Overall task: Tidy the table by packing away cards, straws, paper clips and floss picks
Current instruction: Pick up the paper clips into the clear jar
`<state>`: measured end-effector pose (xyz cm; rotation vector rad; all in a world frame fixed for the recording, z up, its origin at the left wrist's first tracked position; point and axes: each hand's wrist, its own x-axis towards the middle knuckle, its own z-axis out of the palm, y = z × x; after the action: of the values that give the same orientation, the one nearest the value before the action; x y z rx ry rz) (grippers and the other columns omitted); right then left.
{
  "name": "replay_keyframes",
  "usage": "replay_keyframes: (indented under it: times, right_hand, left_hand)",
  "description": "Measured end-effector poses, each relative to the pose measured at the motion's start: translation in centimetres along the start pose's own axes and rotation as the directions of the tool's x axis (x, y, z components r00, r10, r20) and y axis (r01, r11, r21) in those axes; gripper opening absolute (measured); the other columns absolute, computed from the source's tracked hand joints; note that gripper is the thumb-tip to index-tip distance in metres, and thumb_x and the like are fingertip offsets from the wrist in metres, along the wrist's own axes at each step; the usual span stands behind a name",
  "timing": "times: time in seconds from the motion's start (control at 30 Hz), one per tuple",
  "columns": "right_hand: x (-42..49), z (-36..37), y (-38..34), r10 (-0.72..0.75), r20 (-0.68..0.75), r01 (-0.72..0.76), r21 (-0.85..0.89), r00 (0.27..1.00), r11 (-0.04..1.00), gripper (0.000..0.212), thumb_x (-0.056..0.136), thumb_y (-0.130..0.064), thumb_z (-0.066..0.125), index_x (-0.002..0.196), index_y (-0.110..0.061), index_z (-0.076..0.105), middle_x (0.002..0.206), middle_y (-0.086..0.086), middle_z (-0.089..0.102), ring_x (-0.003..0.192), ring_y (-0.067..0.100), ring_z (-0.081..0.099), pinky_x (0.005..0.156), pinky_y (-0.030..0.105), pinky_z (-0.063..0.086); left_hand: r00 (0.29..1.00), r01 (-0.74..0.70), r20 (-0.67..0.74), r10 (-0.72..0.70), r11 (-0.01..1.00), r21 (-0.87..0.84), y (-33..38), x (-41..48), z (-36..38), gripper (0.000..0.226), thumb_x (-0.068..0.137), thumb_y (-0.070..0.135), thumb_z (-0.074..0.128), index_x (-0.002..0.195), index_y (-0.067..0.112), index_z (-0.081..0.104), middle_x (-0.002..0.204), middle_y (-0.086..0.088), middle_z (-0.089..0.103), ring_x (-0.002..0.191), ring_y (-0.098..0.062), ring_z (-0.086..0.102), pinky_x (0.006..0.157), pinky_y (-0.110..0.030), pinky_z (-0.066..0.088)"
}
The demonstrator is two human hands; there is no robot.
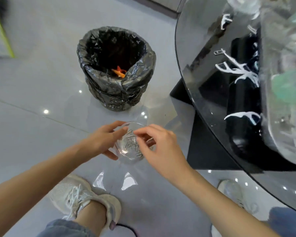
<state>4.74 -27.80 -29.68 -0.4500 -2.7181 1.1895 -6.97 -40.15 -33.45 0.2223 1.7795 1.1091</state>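
My left hand (103, 140) grips a small clear plastic container (130, 151) from its left side, held low over the floor. Several metal paper clips (131, 140) lie inside it. My right hand (159, 144) hovers over the container's opening, thumb and forefinger pinched together; whether they hold a clip I cannot tell. On the round glass table (191, 69) at the right lie several white floss picks (241, 68) and loose paper clips (219, 51).
A bin lined with a black bag (116, 69) stands on the grey tiled floor ahead, with something orange inside. The table's dark base (208, 151) sits right of my hands. Blurred clear plastic packaging (284, 79) covers the table's right part. My shoes are below.
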Motion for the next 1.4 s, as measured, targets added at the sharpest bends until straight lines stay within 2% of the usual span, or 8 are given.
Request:
replay_keyframes:
  times: [0.2, 0.43, 0.7, 0.77, 0.97, 1.13, 1.3, 1.4]
  right_hand:
    - [-1.4, -6.2, -6.7, -0.159, -0.05, 0.163, 0.094, 0.986, 0.982, 0.017, 0.087, -0.008, 0.061, 0.101, -0.011, 0.069, 0.093, 0.001, 0.066, 0.082, 0.01, 0.061, 0.075, 0.024, 0.052]
    - [-2.2, -14.0, -11.4, -0.238, -0.01, 0.238, 0.036, 0.971, 0.971, 0.02, 0.089, -0.013, 0.059, 0.107, -0.011, 0.069, 0.092, 0.001, 0.069, 0.083, 0.011, 0.063, 0.076, 0.016, 0.048]
    - [0.8, -22.9, -9.9, -0.107, 0.11, 0.114, -0.065, 0.988, 0.991, 0.021, 0.089, -0.016, 0.058, 0.107, -0.014, 0.068, 0.087, -0.007, 0.066, 0.084, 0.01, 0.063, 0.084, 0.031, 0.054]
    - [2.5, -24.1, -8.9, -0.062, 0.113, 0.083, -0.19, 0.992, 0.978, 0.028, 0.09, -0.016, 0.058, 0.117, -0.011, 0.065, 0.097, -0.003, 0.064, 0.084, 0.011, 0.06, 0.082, 0.024, 0.048]
    - [7.7, -24.6, -5.0, 0.041, 0.182, 0.067, -0.548, 0.982, 0.834, 0.042, 0.09, -0.022, 0.062, 0.13, -0.011, 0.056, 0.125, 0.007, 0.061, 0.112, 0.02, 0.057, 0.092, 0.023, 0.04]
    - [12.2, -22.6, -2.5, 0.014, 0.269, 0.184, -0.694, 0.963, 0.696, 0.039, 0.09, -0.018, 0.06, 0.129, -0.013, 0.058, 0.129, 0.006, 0.06, 0.119, 0.025, 0.054, 0.099, 0.034, 0.044]
    - [13.7, -21.2, -2.5, -0.102, 0.375, 0.386, -0.852, 0.921, 0.355, 0.007, 0.082, 0.002, 0.054, 0.079, -0.004, 0.057, 0.087, 0.011, 0.059, 0.083, 0.032, 0.059, 0.061, 0.032, 0.046]
    - [13.5, -21.0, -3.4, -0.138, 0.428, 0.449, -0.859, 0.893, 0.244, 0.031, 0.079, 0.006, 0.052, 0.063, -0.01, 0.032, 0.074, 0.006, 0.044, 0.069, 0.026, 0.044, 0.056, 0.029, 0.031]
  left_hand:
    - [0.998, -0.051, -0.018, 0.053, 0.994, 0.097, 5.7, -6.6, 0.3, 0.026, 0.096, 0.044, 0.047, 0.116, 0.036, 0.061, 0.113, -0.015, 0.059, 0.095, -0.032, 0.061, 0.064, -0.037, 0.059]
    - [0.985, -0.068, -0.153, 0.082, 0.993, 0.098, 11.0, -12.9, 3.1, 0.024, 0.095, 0.045, 0.047, 0.105, 0.031, 0.063, 0.088, -0.006, 0.06, 0.056, -0.015, 0.054, 0.056, -0.03, 0.057]
    - [0.896, -0.178, -0.403, 0.188, 0.982, 0.061, 15.6, -15.6, 5.7, 0.035, 0.098, 0.044, 0.04, 0.114, 0.021, 0.061, 0.078, -0.004, 0.05, 0.047, -0.013, 0.05, 0.047, -0.021, 0.046]
    - [0.872, -0.197, -0.453, 0.189, 0.98, 0.03, 16.4, -15.3, 6.1, 0.037, 0.098, 0.044, 0.041, 0.117, 0.02, 0.061, 0.074, -0.005, 0.047, 0.048, -0.015, 0.048, 0.047, -0.021, 0.045]
    - [0.789, -0.268, -0.557, 0.259, 0.961, 0.068, 18.5, -13.0, 4.6, 0.032, 0.098, 0.044, 0.04, 0.112, 0.024, 0.061, 0.079, -0.002, 0.052, 0.055, -0.017, 0.048, 0.042, -0.02, 0.045]
    - [0.813, -0.246, -0.523, 0.257, 0.965, 0.092, 20.1, -10.8, 2.8, 0.031, 0.097, 0.047, 0.041, 0.109, 0.026, 0.06, 0.084, -0.009, 0.05, 0.057, -0.017, 0.042, 0.039, -0.016, 0.042]
    - [0.802, -0.261, -0.531, 0.274, 0.96, 0.101, 21.3, -10.1, 1.7, 0.031, 0.096, 0.048, 0.041, 0.108, 0.027, 0.061, 0.084, -0.01, 0.056, 0.056, -0.018, 0.045, 0.048, -0.023, 0.046]
    - [0.798, -0.298, -0.518, 0.308, 0.949, 0.105, 22.1, -9.5, 2.4, 0.03, 0.097, 0.048, 0.04, 0.105, 0.027, 0.06, 0.085, -0.004, 0.059, 0.061, -0.018, 0.05, 0.054, -0.026, 0.046]
